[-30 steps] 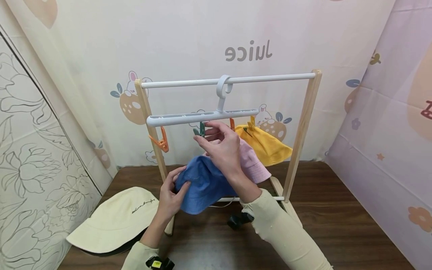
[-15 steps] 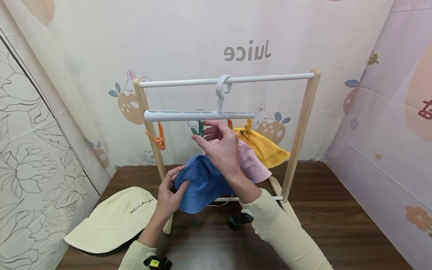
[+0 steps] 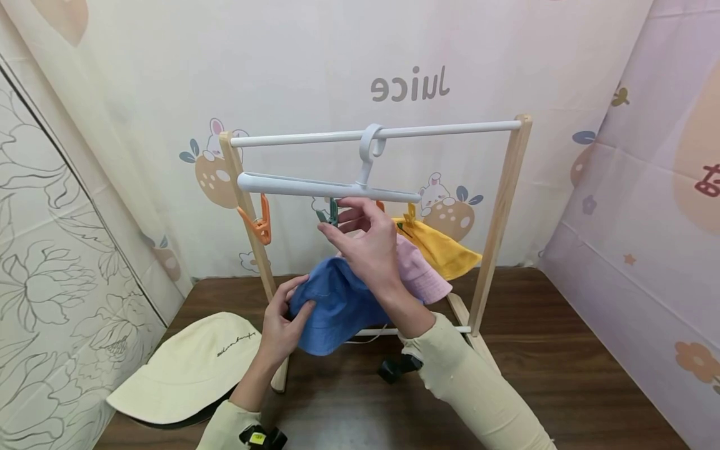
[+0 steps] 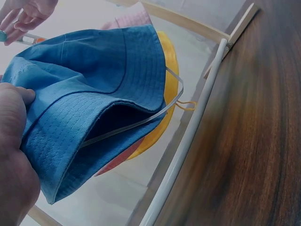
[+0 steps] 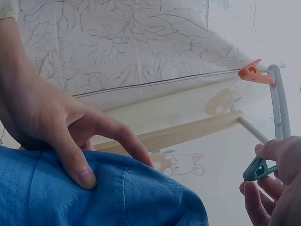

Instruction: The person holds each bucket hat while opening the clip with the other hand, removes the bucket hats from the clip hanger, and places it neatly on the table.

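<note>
My left hand [image 3: 283,325] grips the brim side of a blue bucket hat [image 3: 332,306], thumb on the near face. Above the hat, my right hand [image 3: 368,250] pinches a green clothespin [image 5: 255,170] between thumb and fingers. That clothespin hangs under a pale grey hanger [image 3: 300,187], which is hooked over the rack's top rod. The blue hat's crown stays below the clothespin, apart from it in the right wrist view. In the left wrist view, a thin white cord [image 4: 124,128] crosses the hat's opening.
An orange clothespin [image 3: 261,222] hangs at the hanger's left end. Behind my right hand hang a pink hat [image 3: 422,275] and a yellow hat [image 3: 444,250], the latter under a yellow clothespin [image 3: 410,214]. A cream hat [image 3: 191,369] lies on the dark table [image 3: 579,369]. Wooden posts [image 3: 500,219] flank the hanger.
The hanger has tipped, its left end rising with the orange clothespin and its right end sinking. Both hands stay almost in place; the right still holds the green clothespin, the left the blue hat.
</note>
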Demonstrator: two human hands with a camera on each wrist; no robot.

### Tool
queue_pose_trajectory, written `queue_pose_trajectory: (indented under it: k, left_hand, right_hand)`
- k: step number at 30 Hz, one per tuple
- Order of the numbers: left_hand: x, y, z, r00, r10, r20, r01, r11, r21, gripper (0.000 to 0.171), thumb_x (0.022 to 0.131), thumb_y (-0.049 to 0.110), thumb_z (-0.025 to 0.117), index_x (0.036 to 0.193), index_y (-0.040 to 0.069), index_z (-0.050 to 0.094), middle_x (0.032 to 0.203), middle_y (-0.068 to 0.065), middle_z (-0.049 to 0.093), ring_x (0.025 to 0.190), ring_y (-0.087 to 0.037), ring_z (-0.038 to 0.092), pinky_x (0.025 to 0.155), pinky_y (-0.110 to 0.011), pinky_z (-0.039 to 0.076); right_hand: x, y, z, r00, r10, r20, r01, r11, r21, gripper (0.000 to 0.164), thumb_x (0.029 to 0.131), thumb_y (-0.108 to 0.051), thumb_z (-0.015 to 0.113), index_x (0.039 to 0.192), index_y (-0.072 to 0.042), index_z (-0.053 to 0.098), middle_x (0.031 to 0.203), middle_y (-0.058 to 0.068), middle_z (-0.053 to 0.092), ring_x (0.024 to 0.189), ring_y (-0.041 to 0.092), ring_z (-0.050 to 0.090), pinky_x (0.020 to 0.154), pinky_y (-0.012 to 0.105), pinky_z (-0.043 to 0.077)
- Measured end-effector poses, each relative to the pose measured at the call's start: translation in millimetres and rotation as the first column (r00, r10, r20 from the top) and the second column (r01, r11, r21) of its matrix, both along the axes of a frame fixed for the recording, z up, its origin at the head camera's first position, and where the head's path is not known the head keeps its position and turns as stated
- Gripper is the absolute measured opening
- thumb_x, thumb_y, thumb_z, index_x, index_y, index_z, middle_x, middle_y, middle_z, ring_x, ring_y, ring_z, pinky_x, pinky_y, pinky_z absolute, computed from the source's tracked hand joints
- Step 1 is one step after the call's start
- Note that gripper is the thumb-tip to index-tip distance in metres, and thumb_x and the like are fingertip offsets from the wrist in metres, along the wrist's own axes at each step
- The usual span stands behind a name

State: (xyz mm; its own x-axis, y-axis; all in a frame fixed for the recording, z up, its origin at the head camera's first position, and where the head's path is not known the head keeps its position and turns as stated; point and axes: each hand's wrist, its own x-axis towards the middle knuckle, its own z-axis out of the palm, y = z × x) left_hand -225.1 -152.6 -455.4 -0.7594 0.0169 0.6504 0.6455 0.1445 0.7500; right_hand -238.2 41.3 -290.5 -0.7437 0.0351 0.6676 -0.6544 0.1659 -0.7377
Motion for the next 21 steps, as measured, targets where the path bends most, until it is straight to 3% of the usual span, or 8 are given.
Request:
queue_pose_trajectory:
  k: [3,8,16,18,21]
  left_hand:
    - [0.1,0.1,0.4,1.0,0.005,0.005,-0.005,1.0,0.0,0.051,0.099,-0.015,0.071,0.147,-0.003,0.06,0.133,-0.038,0.075,0.118,0.008,0.071,0.101,-0.012,0.056]
    - [1.2,1.2,2.5,1.0,0.0,0.002,0.0,1.0,0.005,0.05,0.099,-0.016,0.071,0.147,-0.003,0.06,0.132,-0.037,0.075,0.118,0.008,0.071,0.1,-0.012,0.056]
    - [2.7,2.1,4.6,1.0,-0.003,0.0,0.003,1.0,0.001,0.05,0.099,-0.016,0.071,0.146,-0.004,0.059,0.133,-0.038,0.074,0.118,0.008,0.071,0.1,-0.012,0.056]
    - [2.8,2.1,4.7,1.0,0.0,0.001,0.0,1.0,-0.001,0.05,0.099,-0.015,0.071,0.146,-0.004,0.059,0.134,-0.039,0.074,0.119,0.008,0.071,0.101,-0.012,0.056]
    - [2.9,2.0,4.8,1.0,0.0,0.001,0.0,1.0,-0.001,0.049,0.099,-0.015,0.071,0.146,-0.004,0.059,0.134,-0.039,0.074,0.12,0.008,0.071,0.101,-0.012,0.055]
  right_hand:
    - [0.5,-0.5,0.4,1.0,0.004,0.002,-0.004,1.0,-0.004,0.045,0.092,-0.009,0.093,0.132,0.001,0.074,0.11,0.023,0.079,0.094,0.035,0.08,0.089,0.026,0.065]
    - [0.3,-1.4,0.4,1.0,0.004,-0.005,-0.004,1.0,-0.008,0.045,0.092,-0.009,0.093,0.132,0.001,0.075,0.109,0.023,0.08,0.092,0.036,0.08,0.089,0.027,0.065]
    - [0.1,-1.5,-0.7,1.0,0.008,-0.001,-0.008,1.0,-0.013,0.045,0.092,-0.009,0.092,0.132,0.0,0.075,0.108,0.023,0.079,0.091,0.037,0.08,0.093,0.055,0.068]
    - [0.6,-1.4,-0.6,1.0,0.007,-0.001,-0.007,1.0,-0.013,0.044,0.093,-0.009,0.092,0.132,0.0,0.075,0.108,0.023,0.08,0.092,0.037,0.08,0.092,0.053,0.068]
    - [0.5,-1.2,-1.6,1.0,0.005,0.002,-0.005,1.0,-0.016,0.045,0.093,-0.009,0.092,0.133,0.0,0.075,0.109,0.023,0.08,0.092,0.036,0.08,0.091,0.037,0.067]
